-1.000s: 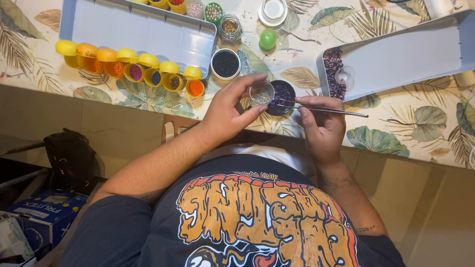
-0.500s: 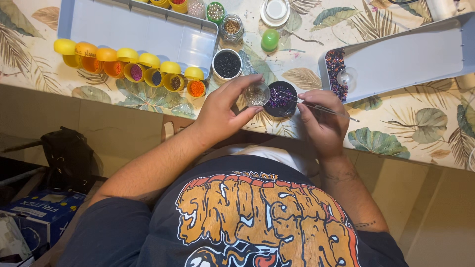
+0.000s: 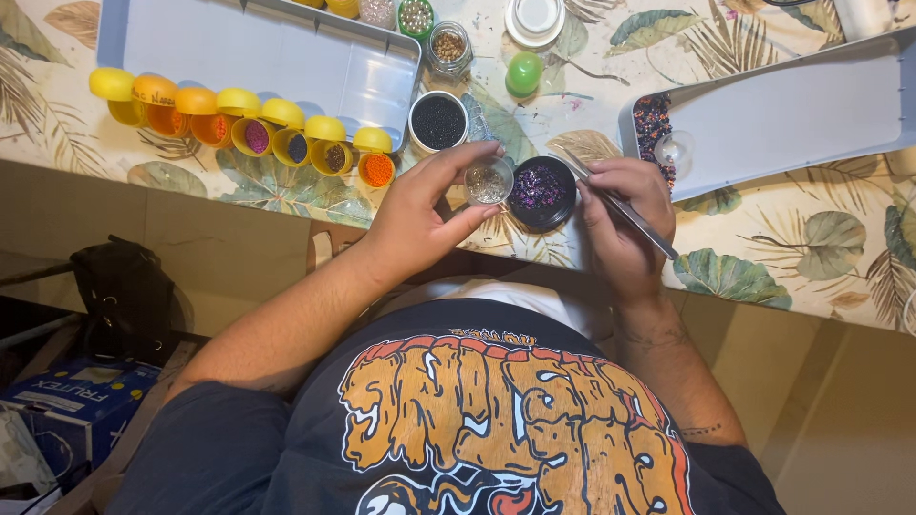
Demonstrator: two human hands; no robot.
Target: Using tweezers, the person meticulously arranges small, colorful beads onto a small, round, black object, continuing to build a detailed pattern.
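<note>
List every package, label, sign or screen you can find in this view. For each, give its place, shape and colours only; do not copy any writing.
Cardboard box: on the floor, lower left; rectangular, blue with white lettering and a yellow patch.
Handwritten label on an orange capsule lid: second in the row of hinged capsules, table's left; dark marks on orange.
No signs or screens show.

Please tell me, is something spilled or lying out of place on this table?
Yes, slightly. Dark beads lie loose in a heap at the left end of the right grey tray, outside any pot. The small pots, including the clear one in the left hand, sit upright, nothing tipped.
</note>
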